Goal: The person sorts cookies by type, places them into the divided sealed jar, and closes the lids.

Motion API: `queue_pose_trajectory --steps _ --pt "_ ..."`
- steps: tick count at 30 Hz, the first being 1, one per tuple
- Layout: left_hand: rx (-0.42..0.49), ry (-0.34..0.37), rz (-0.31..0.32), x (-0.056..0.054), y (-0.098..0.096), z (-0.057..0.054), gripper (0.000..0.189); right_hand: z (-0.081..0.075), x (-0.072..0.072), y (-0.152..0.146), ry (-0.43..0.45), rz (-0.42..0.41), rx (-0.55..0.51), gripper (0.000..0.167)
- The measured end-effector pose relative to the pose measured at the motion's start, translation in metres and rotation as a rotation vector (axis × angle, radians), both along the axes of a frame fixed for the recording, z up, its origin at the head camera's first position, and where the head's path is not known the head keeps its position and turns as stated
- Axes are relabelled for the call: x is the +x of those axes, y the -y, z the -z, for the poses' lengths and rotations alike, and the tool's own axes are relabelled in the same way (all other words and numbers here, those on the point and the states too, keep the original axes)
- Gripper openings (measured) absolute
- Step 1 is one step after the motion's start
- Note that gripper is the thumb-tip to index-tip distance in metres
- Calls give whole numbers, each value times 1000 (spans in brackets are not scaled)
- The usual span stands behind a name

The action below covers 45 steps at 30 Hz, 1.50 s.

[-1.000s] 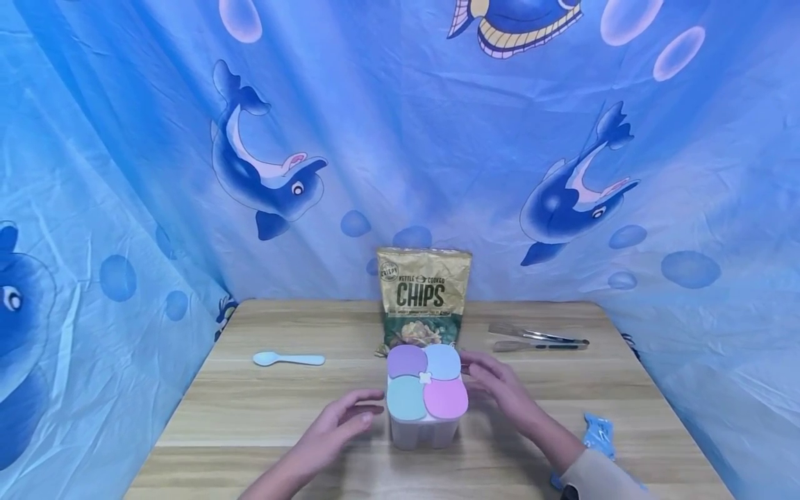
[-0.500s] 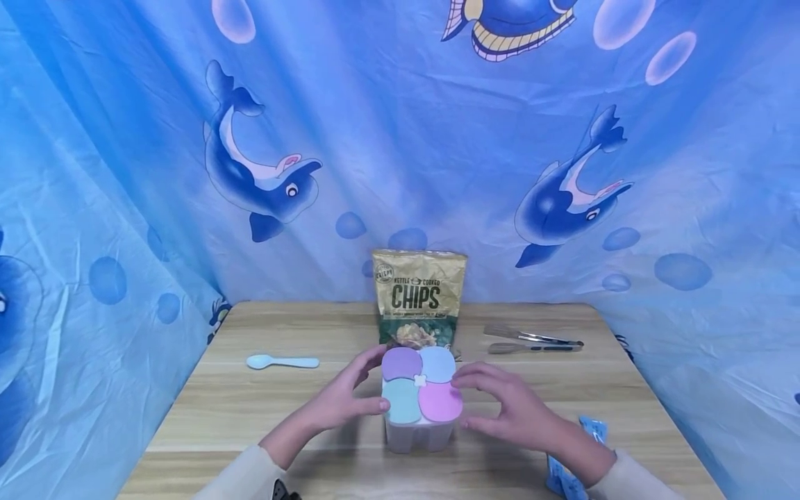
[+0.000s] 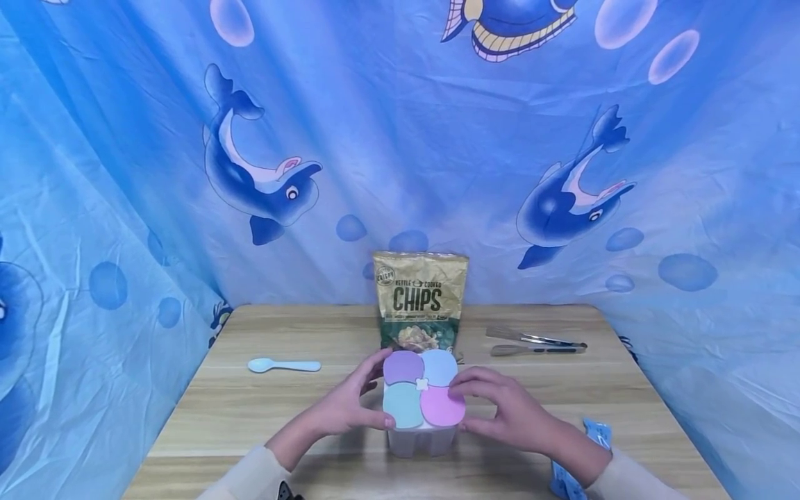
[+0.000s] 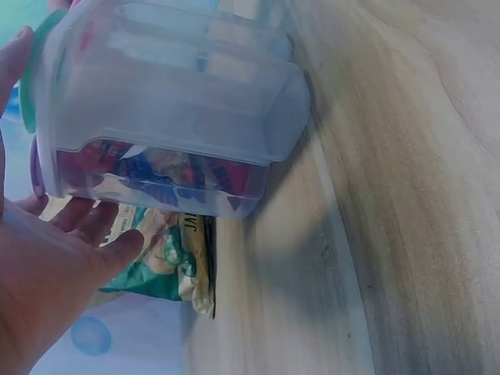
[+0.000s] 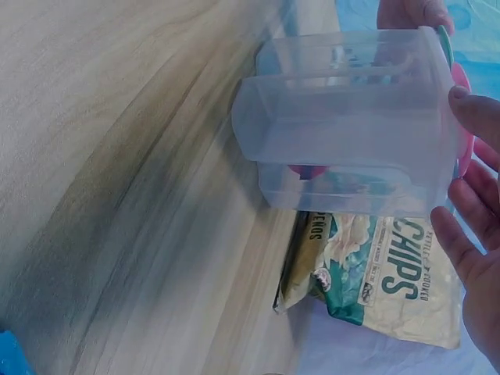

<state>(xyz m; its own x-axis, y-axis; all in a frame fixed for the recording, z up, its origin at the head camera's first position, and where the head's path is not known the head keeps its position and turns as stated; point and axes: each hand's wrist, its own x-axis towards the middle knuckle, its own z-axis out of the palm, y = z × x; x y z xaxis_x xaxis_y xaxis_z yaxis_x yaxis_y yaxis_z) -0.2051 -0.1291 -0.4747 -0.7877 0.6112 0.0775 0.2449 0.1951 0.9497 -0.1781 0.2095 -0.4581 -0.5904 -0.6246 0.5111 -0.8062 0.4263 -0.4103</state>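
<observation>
Careful with that blue packet [image 3: 565,480] at lower right, poking out around the right forearm [image 3: 578,451]: a dragged sleeve [image 3: 625,478] could shift it. Lidded box [image 3: 415,413] is lower centre, left hand [image 3: 346,406] and right hand [image 3: 509,410] both gripping it high up from opposite sides, so uneven pulling might tip it. Chips bag [image 3: 420,295] is just behind; a forward shove could probably topple that.

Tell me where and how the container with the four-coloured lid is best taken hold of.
Probably by the rim at its top, coming from left and right at once: the container stands upright, its rim juts past walls that narrow downward, and the chips bag stands behind it.
</observation>
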Motion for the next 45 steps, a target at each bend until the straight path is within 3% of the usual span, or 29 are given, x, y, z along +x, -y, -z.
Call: queue_pose_trajectory --steps 5,13,21,26,32,37,45 --pt "25 12 -3 2 -3 2 117 1 -1 -1 -18 -7 -37 42" --pt "86 83 7 7 -5 8 113 14 -7 -2 -234 -138 -191 35" --pt "173 114 8 7 -5 11 112 18 -11 0 -269 -182 -247 33" --pt "212 135 12 8 -6 10 112 13 -12 3 -273 -176 -284 23" --pt "213 139 5 8 -7 8 115 -5 -17 5 -172 -148 -231 20" --pt "125 78 -8 5 -4 4 115 -20 -23 7 -45 -117 -174 21" --pt "1 26 -3 2 -2 -3 118 -31 -29 15 3 -85 -214 19"
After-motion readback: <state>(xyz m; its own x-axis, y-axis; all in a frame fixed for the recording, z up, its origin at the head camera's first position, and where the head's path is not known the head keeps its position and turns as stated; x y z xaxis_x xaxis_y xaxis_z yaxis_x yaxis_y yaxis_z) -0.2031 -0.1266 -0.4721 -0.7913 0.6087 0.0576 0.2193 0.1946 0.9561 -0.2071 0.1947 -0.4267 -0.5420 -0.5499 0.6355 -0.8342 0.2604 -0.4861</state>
